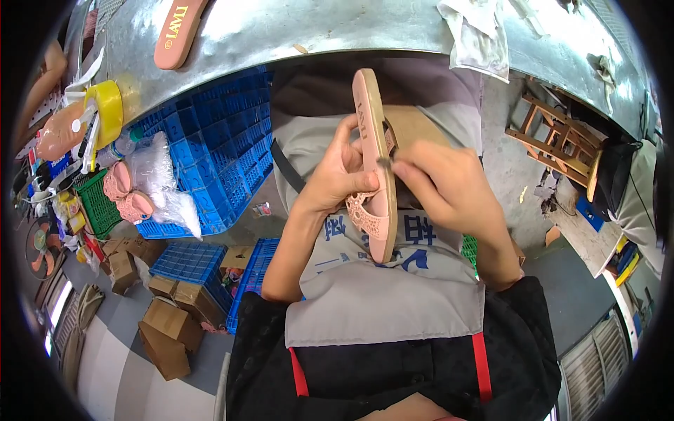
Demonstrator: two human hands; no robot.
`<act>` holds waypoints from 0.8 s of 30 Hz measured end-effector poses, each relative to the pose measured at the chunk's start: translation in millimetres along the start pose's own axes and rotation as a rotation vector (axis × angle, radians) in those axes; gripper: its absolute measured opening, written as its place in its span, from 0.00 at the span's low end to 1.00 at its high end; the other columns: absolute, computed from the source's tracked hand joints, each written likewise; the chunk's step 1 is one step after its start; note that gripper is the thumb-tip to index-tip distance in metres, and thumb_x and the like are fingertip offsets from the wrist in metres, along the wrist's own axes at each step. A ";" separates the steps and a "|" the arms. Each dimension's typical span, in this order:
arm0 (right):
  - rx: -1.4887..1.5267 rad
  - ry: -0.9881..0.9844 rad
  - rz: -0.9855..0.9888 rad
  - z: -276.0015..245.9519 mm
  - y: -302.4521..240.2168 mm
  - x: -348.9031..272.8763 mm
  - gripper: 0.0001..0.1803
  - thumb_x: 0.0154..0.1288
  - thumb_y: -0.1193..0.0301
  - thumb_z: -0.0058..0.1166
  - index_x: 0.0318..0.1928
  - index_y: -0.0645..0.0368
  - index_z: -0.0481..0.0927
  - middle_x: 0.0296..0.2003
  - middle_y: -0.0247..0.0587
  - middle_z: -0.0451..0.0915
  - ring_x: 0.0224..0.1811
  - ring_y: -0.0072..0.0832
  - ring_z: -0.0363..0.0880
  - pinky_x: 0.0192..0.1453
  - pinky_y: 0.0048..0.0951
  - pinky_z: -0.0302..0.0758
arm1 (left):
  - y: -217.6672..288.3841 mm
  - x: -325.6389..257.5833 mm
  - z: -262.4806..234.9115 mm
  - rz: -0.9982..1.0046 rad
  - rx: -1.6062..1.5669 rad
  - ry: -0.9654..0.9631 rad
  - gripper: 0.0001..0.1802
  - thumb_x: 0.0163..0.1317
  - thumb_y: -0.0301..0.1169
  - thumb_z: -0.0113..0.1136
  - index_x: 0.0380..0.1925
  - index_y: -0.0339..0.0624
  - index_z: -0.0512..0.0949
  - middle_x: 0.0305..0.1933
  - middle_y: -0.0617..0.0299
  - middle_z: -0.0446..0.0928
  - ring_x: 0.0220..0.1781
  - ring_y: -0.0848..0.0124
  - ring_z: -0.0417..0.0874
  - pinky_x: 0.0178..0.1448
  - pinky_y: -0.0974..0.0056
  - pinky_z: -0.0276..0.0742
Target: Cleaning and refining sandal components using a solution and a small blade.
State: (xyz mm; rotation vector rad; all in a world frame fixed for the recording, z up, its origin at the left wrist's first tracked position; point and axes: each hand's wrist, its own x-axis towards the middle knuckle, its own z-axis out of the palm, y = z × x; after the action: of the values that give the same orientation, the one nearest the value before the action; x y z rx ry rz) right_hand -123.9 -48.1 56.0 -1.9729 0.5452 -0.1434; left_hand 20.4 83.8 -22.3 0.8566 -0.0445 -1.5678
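A pink slide sandal point(377, 203) with a lacy cut-out strap is held upright over my lap, its heel end pointing away from me. My left hand point(338, 168) grips it round the middle, thumb laid across the insole. At the sandal's right edge, my right hand point(442, 184) is closed in a pinch. A small dark thing point(385, 162) shows at its fingertips against the sole's side; what it is cannot be made out. Past the sole, a brown strip of the sandal's far side shows partly. A grey apron point(379, 312) covers my lap below.
On the metal worktable point(316, 28) ahead lie another pink sole point(179, 35) and a white cloth point(479, 35). Yellow tape point(109, 112) sits at its left end. Blue crates point(210, 161), pink sandals point(130, 200) and cardboard boxes point(168, 330) stand left. A wooden stool point(558, 140) is at right.
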 end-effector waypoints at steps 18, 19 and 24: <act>-0.205 0.122 0.099 -13.4 16.8 60.3 0.11 0.70 0.64 0.53 0.34 0.58 0.77 0.24 0.50 0.78 0.29 0.51 0.79 0.32 0.43 0.71 | 2.0 -5.4 -13.2 -0.046 0.066 -0.164 0.65 0.45 0.35 0.85 0.74 0.45 0.45 0.60 0.46 0.75 0.62 0.60 0.79 0.66 0.55 0.74; -0.173 0.078 0.105 -14.7 14.8 56.3 0.10 0.70 0.65 0.53 0.34 0.58 0.77 0.24 0.50 0.78 0.28 0.51 0.79 0.31 0.43 0.71 | 1.4 -6.0 -14.5 -0.029 0.093 -0.172 0.65 0.45 0.35 0.85 0.74 0.45 0.45 0.59 0.46 0.75 0.62 0.60 0.79 0.66 0.55 0.74; 0.071 -0.127 0.162 -14.5 5.7 29.5 0.09 0.69 0.67 0.53 0.34 0.58 0.78 0.21 0.47 0.77 0.26 0.48 0.79 0.29 0.41 0.70 | 0.2 -3.9 -11.3 -0.032 0.039 -0.156 0.64 0.46 0.33 0.84 0.74 0.44 0.45 0.59 0.47 0.76 0.63 0.61 0.77 0.68 0.55 0.72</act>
State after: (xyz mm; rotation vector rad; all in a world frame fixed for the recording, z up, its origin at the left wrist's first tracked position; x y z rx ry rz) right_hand -104.4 -75.0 53.5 -1.8464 0.6052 0.0625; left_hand 26.5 92.1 -28.4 0.7677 -0.1748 -1.6664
